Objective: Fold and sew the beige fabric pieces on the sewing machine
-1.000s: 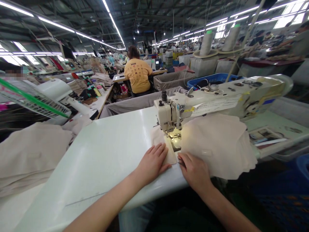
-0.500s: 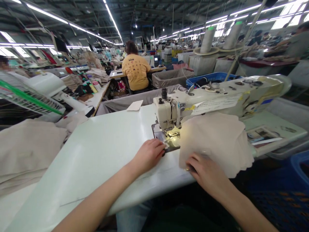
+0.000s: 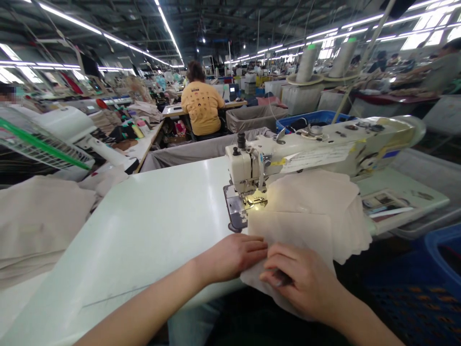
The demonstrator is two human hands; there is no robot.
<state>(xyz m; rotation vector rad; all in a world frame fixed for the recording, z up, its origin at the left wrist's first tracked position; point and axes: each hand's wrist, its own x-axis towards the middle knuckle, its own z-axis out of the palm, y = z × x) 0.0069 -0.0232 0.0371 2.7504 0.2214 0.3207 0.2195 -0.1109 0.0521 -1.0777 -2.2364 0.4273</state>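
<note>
A pale beige fabric piece [image 3: 291, 229] lies in front of the sewing machine [image 3: 248, 168], its lower part hanging over the table's front edge. My left hand [image 3: 239, 257] has its fingers together on the piece's left edge, thumb hidden. Close beside it, my right hand [image 3: 298, 276] is closed on the same piece, knuckles bent. A small dark object [image 3: 283, 278] shows inside the right hand's curled fingers; its kind is unclear. Behind and to the right, a fanned stack of similar beige pieces [image 3: 349, 216] rests against the machine. The lit needle area has no fabric beneath it.
The pale green table [image 3: 162, 216] stretches left. More beige fabric [image 3: 43, 206] is heaped at the far left, near a white lamp-like device [image 3: 68, 122]. A blue basket [image 3: 414, 298] stands low at right. Ahead, a person in a yellow shirt [image 3: 201, 108] sits with their back turned.
A beige piece has come off the stack and moved left and toward me. Both hands have drawn closer together and nearer. The small loose piece at the table's back edge is gone from view.
</note>
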